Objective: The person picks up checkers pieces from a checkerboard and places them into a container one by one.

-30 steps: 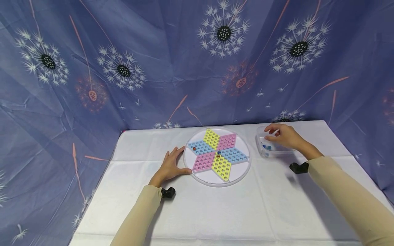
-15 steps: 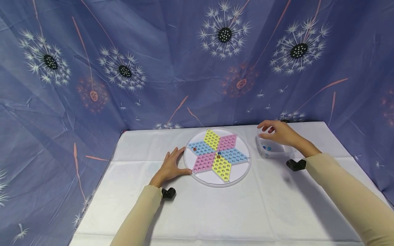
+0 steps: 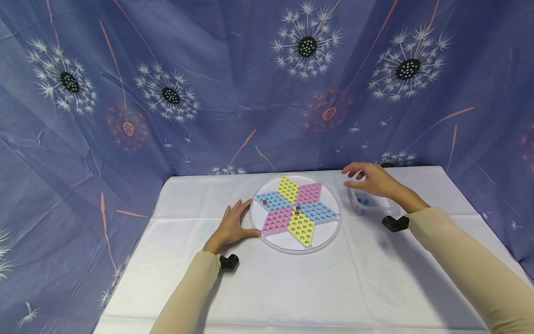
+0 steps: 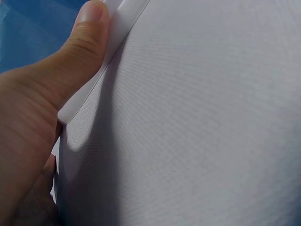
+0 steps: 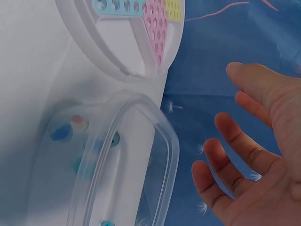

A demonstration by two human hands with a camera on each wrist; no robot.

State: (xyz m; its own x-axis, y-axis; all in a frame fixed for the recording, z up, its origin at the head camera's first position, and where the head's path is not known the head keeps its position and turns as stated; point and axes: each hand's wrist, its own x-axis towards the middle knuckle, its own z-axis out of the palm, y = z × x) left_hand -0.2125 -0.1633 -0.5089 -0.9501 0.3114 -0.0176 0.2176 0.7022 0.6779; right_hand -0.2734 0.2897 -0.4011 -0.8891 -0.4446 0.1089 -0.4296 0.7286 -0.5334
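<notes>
A round white Chinese checkers board (image 3: 279, 239) with a pink, yellow and blue star lies on the table. My left hand (image 3: 232, 227) rests at its left edge, fingers spread; in the left wrist view the thumb (image 4: 84, 44) presses on the rim. One reddish marble (image 3: 264, 202) sits in the left blue point, and a blue marble (image 3: 298, 208) and a brownish one (image 3: 297, 213) near the centre. My right hand (image 3: 372, 180) hovers over the left back part of a clear plastic box (image 5: 175, 146), fingers loosely bent and apart, nothing visible between them. Several marbles (image 5: 61, 133) are in the box.
A white cloth (image 3: 292, 292) covers the table. Behind and at the sides hangs a blue curtain (image 3: 233, 93) with dandelion prints, close to the table's back edge. Black wrist cameras stick out at my left cuff (image 3: 229, 261) and right cuff (image 3: 395, 223).
My right hand has moved left and slightly up, from over the box towards the board. The left hand stays at the board's edge, and the marbles on the board keep their places.
</notes>
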